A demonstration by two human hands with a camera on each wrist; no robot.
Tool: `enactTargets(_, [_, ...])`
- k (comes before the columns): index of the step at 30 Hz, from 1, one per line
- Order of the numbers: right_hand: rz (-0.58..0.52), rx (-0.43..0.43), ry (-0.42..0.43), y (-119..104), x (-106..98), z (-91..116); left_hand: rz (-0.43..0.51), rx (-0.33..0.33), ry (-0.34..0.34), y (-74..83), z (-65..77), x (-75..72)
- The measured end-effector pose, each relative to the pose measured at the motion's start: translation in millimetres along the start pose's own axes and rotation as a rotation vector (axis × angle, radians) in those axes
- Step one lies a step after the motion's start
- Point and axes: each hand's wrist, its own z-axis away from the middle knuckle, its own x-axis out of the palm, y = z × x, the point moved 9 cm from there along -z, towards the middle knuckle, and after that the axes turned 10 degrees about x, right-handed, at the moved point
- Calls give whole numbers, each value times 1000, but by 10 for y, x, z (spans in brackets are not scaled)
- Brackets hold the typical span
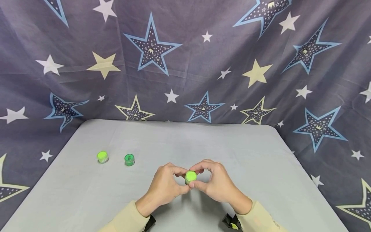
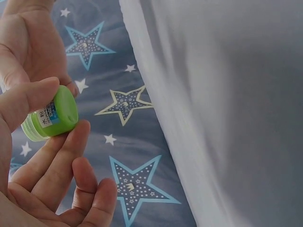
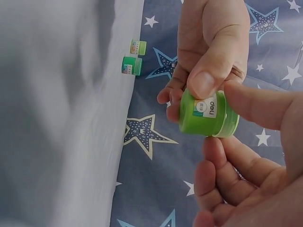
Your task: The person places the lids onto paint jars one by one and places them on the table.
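Note:
A small light-green paint jar (image 1: 190, 176) is held between both hands above the front middle of the table. My left hand (image 1: 166, 185) grips it from the left, its thumb and fingertips pinching the green body, as the left wrist view shows close up. From the other side my right hand (image 1: 218, 182) pinches the clear-rimmed end with thumb and fingers. A "deli" label (image 3: 206, 107) shows on the jar's side in the right wrist view. In the head view its bright round top faces up.
Two more paint jars stand at the left of the grey-covered table (image 1: 232, 145): a light-green one (image 1: 102, 156) and a darker green one (image 1: 129, 159). A star-patterned cloth (image 1: 185, 64) hangs behind and beside the table. Black devices (image 1: 232, 221) sit under the cream sleeves.

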Motion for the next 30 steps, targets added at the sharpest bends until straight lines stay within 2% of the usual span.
enactTargets(8, [15, 11, 24, 11, 18, 1, -4, -11, 16, -2, -4, -9])
enactTargets(17, [49, 34, 93, 23, 6, 20, -8, -5, 24, -8, -2, -13])
enactTargets(23, [67, 55, 128, 55, 21, 26, -27, 26, 29, 4, -2, -14])
enactTargets(30, [89, 33, 136, 31, 13, 26, -26, 22, 29, -2, -7, -27])
